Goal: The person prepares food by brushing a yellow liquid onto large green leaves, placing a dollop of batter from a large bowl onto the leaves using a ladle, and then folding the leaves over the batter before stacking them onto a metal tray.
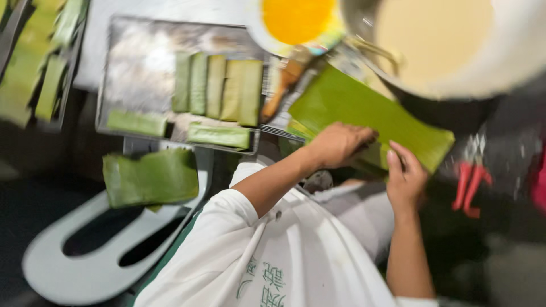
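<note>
Head view is showing both hands on the green leaf sheet [364,116], its long axis slanting down toward the right — left hand [341,143] pressing flat with fingers spread, right hand [405,177] pinching the near edge, both equally near.

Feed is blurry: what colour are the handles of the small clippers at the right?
Red, in the head view: the small clippers lie right of the right hand.

green leaf-wrapped parcels [219,88] on tray [136,62]
</note>
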